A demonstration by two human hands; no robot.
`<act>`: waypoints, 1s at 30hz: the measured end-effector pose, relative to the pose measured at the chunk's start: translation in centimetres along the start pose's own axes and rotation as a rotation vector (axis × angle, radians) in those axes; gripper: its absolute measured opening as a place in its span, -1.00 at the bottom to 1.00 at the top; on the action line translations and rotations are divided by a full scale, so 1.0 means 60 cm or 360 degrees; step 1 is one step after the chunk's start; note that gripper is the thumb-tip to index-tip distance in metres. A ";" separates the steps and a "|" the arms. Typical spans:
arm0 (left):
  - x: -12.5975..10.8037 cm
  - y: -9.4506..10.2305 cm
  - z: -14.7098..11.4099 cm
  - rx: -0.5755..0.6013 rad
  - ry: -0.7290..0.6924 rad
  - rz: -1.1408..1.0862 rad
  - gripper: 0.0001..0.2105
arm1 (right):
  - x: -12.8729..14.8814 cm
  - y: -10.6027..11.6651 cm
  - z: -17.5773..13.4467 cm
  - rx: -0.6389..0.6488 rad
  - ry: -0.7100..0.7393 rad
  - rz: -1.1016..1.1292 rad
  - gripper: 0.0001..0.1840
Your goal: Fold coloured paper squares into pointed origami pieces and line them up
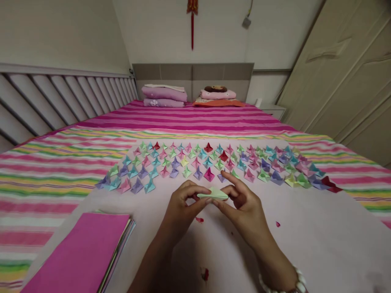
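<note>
Between my two hands is a small folded piece of pale green paper (214,194), shaped like a flat triangle with a boat-like lower edge. My left hand (185,205) pinches its left corner between thumb and fingers. On the other side, my right hand (244,205) grips the right corner with the thumb below, while its index finger is raised. Just beyond the hands stand rows of small folded paper boats (209,174) in pink, blue, green, purple, yellow and red.
A stack of coloured paper with a magenta sheet on top (85,248) lies at the left on the white board (324,244). Red scraps (205,274) are scattered near my hands. Behind are a striped bedspread (195,118), folded bedding (165,94) and a bed rail (73,95).
</note>
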State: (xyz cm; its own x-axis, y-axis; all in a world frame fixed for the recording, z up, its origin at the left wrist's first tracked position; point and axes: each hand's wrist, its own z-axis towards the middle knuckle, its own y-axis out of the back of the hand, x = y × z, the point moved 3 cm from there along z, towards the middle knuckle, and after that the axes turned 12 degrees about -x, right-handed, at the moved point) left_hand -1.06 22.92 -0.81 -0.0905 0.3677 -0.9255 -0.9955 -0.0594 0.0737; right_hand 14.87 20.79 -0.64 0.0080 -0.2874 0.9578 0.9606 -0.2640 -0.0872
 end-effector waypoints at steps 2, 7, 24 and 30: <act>0.003 0.000 0.001 -0.0004 0.0001 0.0002 -0.92 | -0.001 0.000 0.000 -0.0004 0.0005 -0.0009 -0.31; 0.002 0.002 0.003 -0.0036 -0.0037 0.0021 -0.95 | -0.002 0.002 0.002 -0.0024 0.0081 -0.0095 -0.39; 0.001 -0.010 -0.007 0.0098 0.0555 -0.0404 -0.84 | 0.002 0.005 0.005 0.0151 0.0002 -0.0028 -0.89; 0.009 -0.008 -0.002 -0.0133 0.0743 -0.0585 -0.83 | -0.007 0.002 0.003 0.0089 -0.0202 0.0088 -0.83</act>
State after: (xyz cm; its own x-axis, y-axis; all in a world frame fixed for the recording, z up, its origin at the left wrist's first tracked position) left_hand -0.65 23.01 -1.39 0.3003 -0.0676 -0.9515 -0.9519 -0.0853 -0.2944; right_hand 15.06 21.03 -1.02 0.0931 -0.1803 0.9792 0.9717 -0.1981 -0.1289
